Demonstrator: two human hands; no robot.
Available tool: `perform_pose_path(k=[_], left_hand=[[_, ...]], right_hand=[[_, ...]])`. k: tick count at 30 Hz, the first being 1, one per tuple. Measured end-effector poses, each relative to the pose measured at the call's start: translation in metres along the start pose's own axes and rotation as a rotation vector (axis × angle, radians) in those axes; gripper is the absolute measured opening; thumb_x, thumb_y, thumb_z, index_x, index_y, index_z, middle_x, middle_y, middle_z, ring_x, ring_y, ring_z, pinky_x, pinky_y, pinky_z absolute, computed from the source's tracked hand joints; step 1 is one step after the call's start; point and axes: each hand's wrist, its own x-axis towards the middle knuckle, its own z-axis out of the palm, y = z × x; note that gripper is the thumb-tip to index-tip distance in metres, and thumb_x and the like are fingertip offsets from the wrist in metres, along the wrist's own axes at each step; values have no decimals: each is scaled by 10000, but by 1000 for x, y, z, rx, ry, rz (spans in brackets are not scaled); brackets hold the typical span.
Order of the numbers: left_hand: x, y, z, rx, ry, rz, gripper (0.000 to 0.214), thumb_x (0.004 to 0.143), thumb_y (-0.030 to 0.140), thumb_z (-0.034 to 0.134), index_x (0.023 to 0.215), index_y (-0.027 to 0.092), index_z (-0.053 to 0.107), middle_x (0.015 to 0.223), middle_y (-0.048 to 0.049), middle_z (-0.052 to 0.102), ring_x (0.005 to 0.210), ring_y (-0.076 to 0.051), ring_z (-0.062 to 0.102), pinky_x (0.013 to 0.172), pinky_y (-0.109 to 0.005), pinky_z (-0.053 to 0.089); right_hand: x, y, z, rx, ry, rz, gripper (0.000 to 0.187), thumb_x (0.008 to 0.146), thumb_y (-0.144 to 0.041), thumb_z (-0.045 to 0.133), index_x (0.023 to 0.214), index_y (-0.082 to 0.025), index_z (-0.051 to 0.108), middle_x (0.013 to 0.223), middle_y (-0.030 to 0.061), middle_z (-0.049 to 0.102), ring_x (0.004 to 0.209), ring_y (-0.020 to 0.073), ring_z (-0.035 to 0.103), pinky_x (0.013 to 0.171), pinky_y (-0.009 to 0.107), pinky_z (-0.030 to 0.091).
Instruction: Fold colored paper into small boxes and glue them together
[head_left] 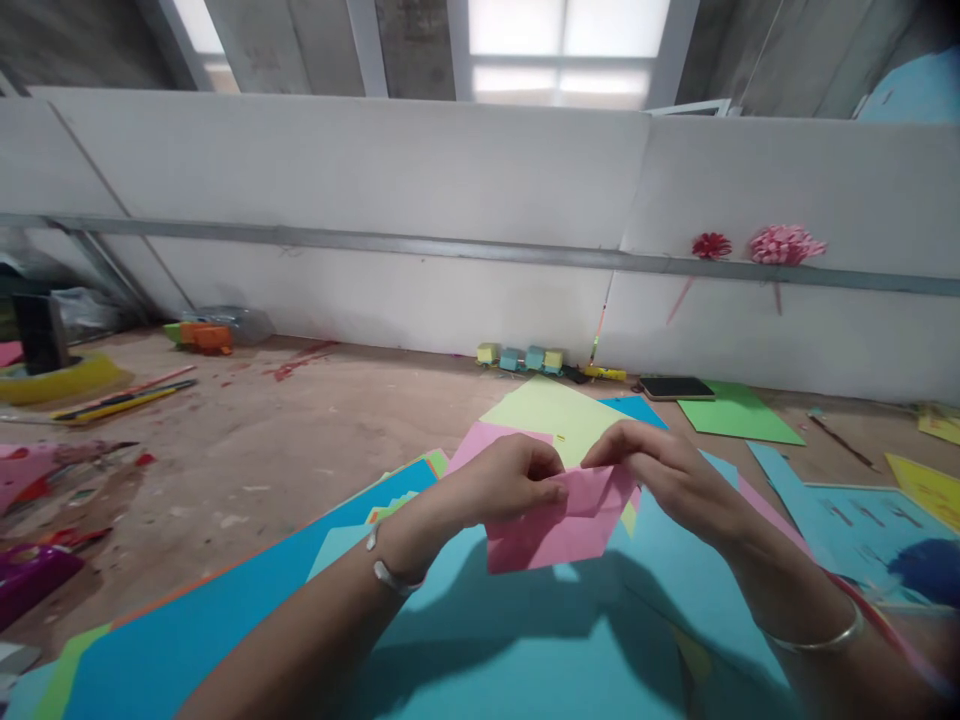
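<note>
Creased matt pink paper (562,532), smooth matt light-blue paper sheets (450,615), shiny metal bangle (814,647), matt wood-look tabletop (270,430)

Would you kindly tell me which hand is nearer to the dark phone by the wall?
Right. The right hand is just on the near side of the phone; the left hand is farther off, near and well to the phone's left.

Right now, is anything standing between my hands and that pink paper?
Nothing visible is. Your left hand pinches the pink paper, thumb in front, and your right hand touches its upper edge. The light blue sheet lies underneath, not between.
</note>
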Motion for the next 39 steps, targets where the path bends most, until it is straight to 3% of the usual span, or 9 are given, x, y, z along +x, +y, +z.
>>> perform_pose_path(k=[3, 7, 12, 17, 21, 24, 28, 32, 39], left_hand=[[-2, 0, 5, 69, 78, 36, 132, 745, 275, 573, 681, 164, 606, 645, 12, 589, 622, -136, 506, 540, -232, 343], [-7, 8, 9, 106, 110, 23, 138, 746, 253, 586, 645, 170, 630, 610, 5, 622, 595, -139, 525, 534, -233, 337], [-11, 17, 4, 151, 96, 29, 115, 743, 212, 596, 675, 181, 684, 619, 4, 647, 592, -138, 530, 542, -230, 329], [-13, 18, -11, 276, 158, -46, 121, 738, 189, 613, 646, 172, 689, 541, 25, 570, 538, -119, 467, 527, -238, 291], [-12, 16, -8, 217, 137, -14, 120, 746, 210, 625, 679, 174, 717, 566, 25, 598, 552, -115, 478, 526, -231, 313], [-13, 16, -5, 171, 104, -13, 116, 729, 235, 654, 672, 175, 734, 550, 27, 598, 540, -109, 470, 503, -224, 307], [-15, 17, -19, 176, 139, -86, 153, 710, 274, 668, 632, 169, 746, 469, 32, 531, 472, -92, 394, 458, -227, 255], [-17, 13, -42, 107, 99, -59, 175, 717, 283, 648, 674, 164, 769, 563, -8, 640, 535, -109, 498, 497, -217, 336], [-24, -3, -57, 87, 41, -163, 141, 700, 285, 712, 686, 150, 749, 554, -15, 662, 563, -124, 599, 502, -200, 364]], right_hand=[[-3, -3, 8, -194, 23, -58, 170, 891, -257, 476, 886, -193, 633, 822, 47, 683, 752, 173, 621, 642, 285, 475], [-4, -4, 15, -374, -47, -184, 267, 921, -314, 520, 703, -188, 609, 701, 41, 629, 651, 152, 563, 562, 259, 401], [-4, 4, -11, -346, -110, -189, 253, 896, -309, 561, 687, -211, 667, 677, 16, 675, 606, 139, 583, 552, 253, 414], [-8, 13, -44, -581, 239, -136, 219, 849, -323, 601, 684, -221, 703, 732, 45, 724, 644, 203, 646, 569, 310, 438], [-9, 0, -15, -553, 196, -286, 217, 908, -321, 538, 846, -218, 719, 877, 70, 734, 813, 215, 662, 680, 316, 479], [-7, -6, 6, -582, 9, -330, 338, 940, -244, 439, 685, -196, 656, 642, 45, 642, 603, 166, 571, 539, 276, 401], [-4, 3, -10, -468, 6, -225, 268, 905, -253, 496, 677, -197, 626, 635, 23, 643, 583, 140, 552, 537, 251, 384], [-2, 8, -29, -440, -35, -168, 276, 889, -300, 524, 651, -203, 625, 602, 7, 634, 558, 129, 538, 516, 237, 377], [1, 14, 15, -462, -41, -291, 295, 937, -284, 436, 775, -188, 664, 695, 47, 679, 613, 157, 611, 552, 254, 459]])
